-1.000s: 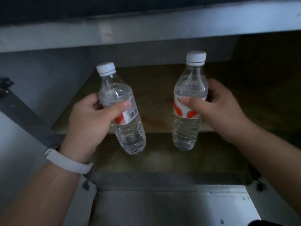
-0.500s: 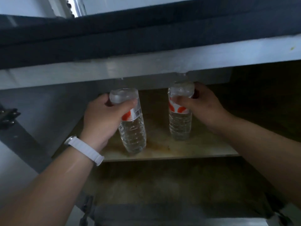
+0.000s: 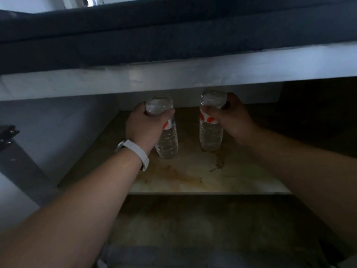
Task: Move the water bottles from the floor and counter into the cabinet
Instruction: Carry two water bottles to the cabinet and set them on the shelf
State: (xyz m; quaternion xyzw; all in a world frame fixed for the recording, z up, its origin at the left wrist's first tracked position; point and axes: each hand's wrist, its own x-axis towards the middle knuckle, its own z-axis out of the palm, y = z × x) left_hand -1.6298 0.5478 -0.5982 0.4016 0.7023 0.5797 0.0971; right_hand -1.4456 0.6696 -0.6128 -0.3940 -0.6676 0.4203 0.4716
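Observation:
Two clear water bottles with red-and-white labels are inside the open cabinet. My left hand (image 3: 144,128), with a white watch on the wrist, grips the left bottle (image 3: 167,142) around its upper part. My right hand (image 3: 230,118) grips the right bottle (image 3: 211,134) at its label. Both bottles are upright with their bases at or touching the stained wooden shelf (image 3: 202,176). Their caps are hidden behind the cabinet's white top rail (image 3: 173,78).
A dark counter edge (image 3: 173,35) overhangs the cabinet. A lower compartment (image 3: 193,219) lies beneath the shelf. A metal hinge (image 3: 7,134) sits on the open door at the left. The cabinet's right side is dark.
Both hands have pushed the bottles deeper into the cabinet and down to the shelf; the view has tilted up and the caps have slipped behind the top rail.

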